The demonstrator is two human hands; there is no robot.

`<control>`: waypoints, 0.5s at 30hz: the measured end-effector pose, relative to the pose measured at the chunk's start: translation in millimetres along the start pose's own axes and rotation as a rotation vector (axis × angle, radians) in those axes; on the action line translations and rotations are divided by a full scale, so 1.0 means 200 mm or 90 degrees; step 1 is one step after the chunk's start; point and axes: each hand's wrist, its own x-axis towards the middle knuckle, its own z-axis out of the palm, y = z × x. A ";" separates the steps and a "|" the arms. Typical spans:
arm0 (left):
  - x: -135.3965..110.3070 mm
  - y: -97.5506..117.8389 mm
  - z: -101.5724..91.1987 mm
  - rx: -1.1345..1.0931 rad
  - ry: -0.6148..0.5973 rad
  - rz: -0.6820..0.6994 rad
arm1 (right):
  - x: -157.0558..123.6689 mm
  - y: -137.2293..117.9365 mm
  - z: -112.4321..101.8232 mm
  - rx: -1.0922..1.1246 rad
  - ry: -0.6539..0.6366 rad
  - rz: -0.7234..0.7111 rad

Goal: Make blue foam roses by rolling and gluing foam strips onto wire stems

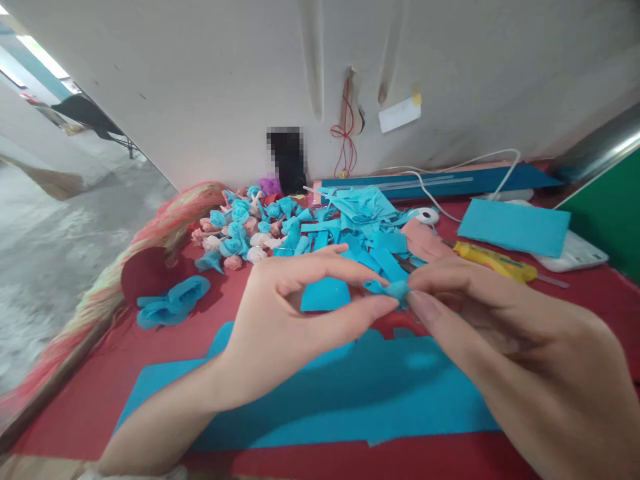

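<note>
A small twisted piece of blue crepe paper [395,289] is pinched between both hands above the table. My left hand [300,307] holds its left side between thumb and forefinger. The thumb and curled fingers of my right hand [510,333] grip its right end and hide part of it. Below the hands lies a large blue paper sheet [320,407] on the red table cover [75,393]. Cut blue paper strips [367,253] are heaped just beyond. Several small blue and pink paper roses [240,212] are piled at the back left.
A blue ruffled paper piece [173,303] lies at left, beside fringed fabric [150,247] along the table edge. At right are a yellow tool [495,262], a folded blue paper stack [515,227] on a white device [575,259], and a white cable [425,190]. A wall [225,80] stands behind.
</note>
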 end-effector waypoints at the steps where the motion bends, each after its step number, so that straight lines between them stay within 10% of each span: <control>1: 0.00 0.00 0.00 0.002 0.000 -0.005 | 0.00 0.00 0.00 0.006 0.004 0.011; 15: 0.01 -0.01 0.00 -0.020 -0.008 0.002 | 0.01 -0.01 0.01 -0.015 -0.002 0.034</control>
